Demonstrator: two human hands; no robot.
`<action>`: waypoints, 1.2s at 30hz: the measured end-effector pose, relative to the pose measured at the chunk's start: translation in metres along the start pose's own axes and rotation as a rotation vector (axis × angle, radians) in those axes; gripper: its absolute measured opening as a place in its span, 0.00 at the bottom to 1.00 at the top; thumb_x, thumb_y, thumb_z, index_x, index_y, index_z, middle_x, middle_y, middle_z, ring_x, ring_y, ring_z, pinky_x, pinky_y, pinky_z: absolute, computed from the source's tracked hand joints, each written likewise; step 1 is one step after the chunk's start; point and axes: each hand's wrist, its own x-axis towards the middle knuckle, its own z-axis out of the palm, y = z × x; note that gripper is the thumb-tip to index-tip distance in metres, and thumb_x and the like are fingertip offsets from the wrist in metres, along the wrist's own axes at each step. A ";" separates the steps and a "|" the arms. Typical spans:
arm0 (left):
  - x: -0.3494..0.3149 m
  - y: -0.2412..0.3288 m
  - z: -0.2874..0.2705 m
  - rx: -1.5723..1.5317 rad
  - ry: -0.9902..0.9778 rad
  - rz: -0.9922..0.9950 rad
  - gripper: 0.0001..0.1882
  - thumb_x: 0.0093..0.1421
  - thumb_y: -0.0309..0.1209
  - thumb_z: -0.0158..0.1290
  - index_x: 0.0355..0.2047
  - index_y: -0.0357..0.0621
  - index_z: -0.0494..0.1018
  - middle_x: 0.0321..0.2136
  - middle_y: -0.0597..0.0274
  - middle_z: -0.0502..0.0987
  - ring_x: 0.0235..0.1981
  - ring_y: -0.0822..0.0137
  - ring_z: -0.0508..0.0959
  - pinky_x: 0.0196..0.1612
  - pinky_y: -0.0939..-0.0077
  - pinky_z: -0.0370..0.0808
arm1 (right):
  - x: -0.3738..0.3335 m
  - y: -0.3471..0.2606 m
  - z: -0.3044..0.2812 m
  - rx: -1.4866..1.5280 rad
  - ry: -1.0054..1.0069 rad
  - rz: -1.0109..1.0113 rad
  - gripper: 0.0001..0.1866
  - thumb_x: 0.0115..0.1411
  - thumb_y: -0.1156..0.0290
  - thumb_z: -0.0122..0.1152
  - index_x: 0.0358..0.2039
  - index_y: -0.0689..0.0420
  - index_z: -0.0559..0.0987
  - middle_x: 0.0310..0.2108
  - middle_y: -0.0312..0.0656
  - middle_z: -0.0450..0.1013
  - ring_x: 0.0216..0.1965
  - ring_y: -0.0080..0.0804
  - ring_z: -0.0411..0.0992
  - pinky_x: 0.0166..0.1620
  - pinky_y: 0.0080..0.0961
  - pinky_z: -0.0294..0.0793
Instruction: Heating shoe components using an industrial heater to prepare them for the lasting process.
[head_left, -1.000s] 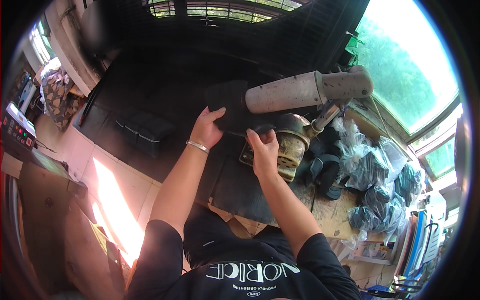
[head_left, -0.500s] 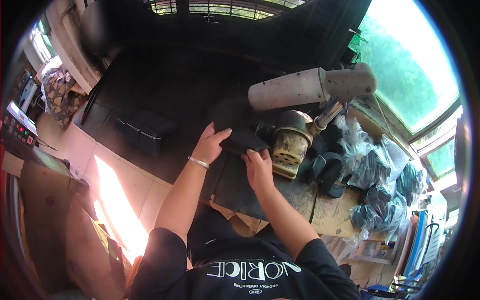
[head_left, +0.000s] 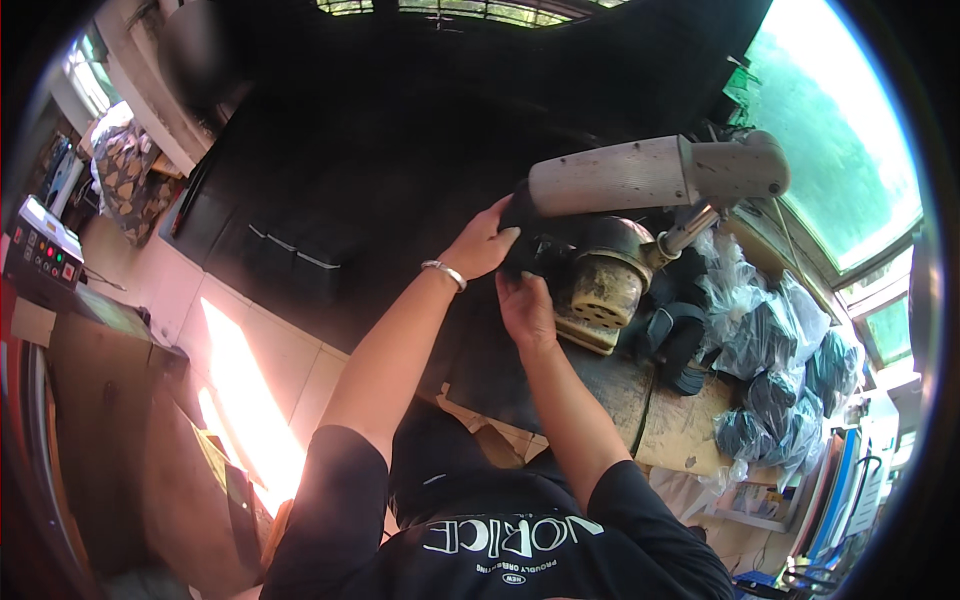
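Note:
My left hand [head_left: 485,242], with a silvery bracelet at the wrist, is closed around a dark, flat-looking piece [head_left: 517,218] at its far part. Lower down, my right hand [head_left: 526,308] pinches the near end of the same piece. Its kind and full outline are lost against the dark background. The piece is at the left end of a whitish tubular housing [head_left: 605,180] on a jointed arm; I cannot tell whether they touch. Just right of my right hand stands a stained, beige, rounded machine part [head_left: 610,288] with holes in its face.
Black curved pieces [head_left: 682,340] lie right of the machine, beside clear plastic bags [head_left: 760,325] with dark contents. A black bundle with a pale band [head_left: 292,248] lies to the left. Farther left are a control box with lit buttons [head_left: 45,245] and a brown carton [head_left: 110,390].
Both hands have moved away from me and rightward, bringing the dark piece up to the tubular housing. Their grip stays on it. The whole view has shifted slightly.

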 end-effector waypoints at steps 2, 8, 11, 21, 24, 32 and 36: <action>0.002 0.002 -0.002 0.021 -0.004 -0.004 0.25 0.60 0.25 0.47 0.58 0.35 0.63 0.47 0.52 0.76 0.48 0.64 0.74 0.54 0.72 0.67 | -0.001 0.001 0.004 -0.007 -0.005 0.009 0.13 0.55 0.75 0.58 0.42 0.53 0.75 0.46 0.32 0.74 0.51 0.28 0.70 0.62 0.34 0.62; -0.004 0.001 -0.002 -0.033 -0.025 -0.032 0.26 0.60 0.25 0.48 0.59 0.36 0.61 0.47 0.50 0.76 0.50 0.62 0.75 0.54 0.71 0.67 | 0.000 0.002 0.001 -0.025 -0.014 -0.001 0.12 0.55 0.75 0.58 0.41 0.54 0.75 0.46 0.32 0.74 0.51 0.27 0.70 0.62 0.34 0.62; -0.010 0.004 0.000 0.007 0.009 0.009 0.26 0.60 0.24 0.47 0.60 0.36 0.61 0.48 0.50 0.76 0.50 0.62 0.74 0.55 0.72 0.67 | -0.003 0.002 0.001 -0.038 -0.031 -0.014 0.11 0.55 0.75 0.58 0.40 0.54 0.75 0.46 0.32 0.74 0.51 0.27 0.70 0.61 0.34 0.63; -0.023 0.008 0.000 -0.080 0.019 0.027 0.26 0.60 0.23 0.48 0.60 0.34 0.61 0.50 0.51 0.75 0.51 0.65 0.73 0.57 0.74 0.65 | -0.017 0.001 0.011 -0.053 -0.047 -0.004 0.15 0.56 0.77 0.55 0.45 0.56 0.73 0.49 0.36 0.72 0.52 0.31 0.69 0.60 0.34 0.65; -0.029 0.010 0.002 -0.105 0.028 0.017 0.27 0.60 0.24 0.48 0.60 0.33 0.61 0.51 0.51 0.74 0.52 0.65 0.72 0.57 0.74 0.64 | -0.019 0.001 0.010 -0.061 -0.056 0.002 0.17 0.56 0.78 0.54 0.48 0.57 0.72 0.51 0.37 0.71 0.54 0.32 0.68 0.61 0.34 0.65; -0.038 0.009 -0.002 -0.131 0.051 0.012 0.27 0.60 0.23 0.48 0.60 0.33 0.60 0.51 0.52 0.73 0.53 0.68 0.71 0.58 0.75 0.64 | -0.026 0.002 0.022 -0.107 -0.054 0.003 0.19 0.55 0.77 0.55 0.49 0.55 0.72 0.49 0.35 0.72 0.52 0.29 0.69 0.58 0.30 0.66; -0.042 0.013 -0.004 -0.142 0.059 0.016 0.27 0.60 0.23 0.48 0.61 0.32 0.59 0.52 0.53 0.73 0.53 0.69 0.70 0.58 0.76 0.64 | -0.026 0.002 0.021 -0.128 -0.081 0.011 0.19 0.55 0.76 0.54 0.50 0.55 0.71 0.51 0.35 0.71 0.53 0.29 0.69 0.59 0.29 0.65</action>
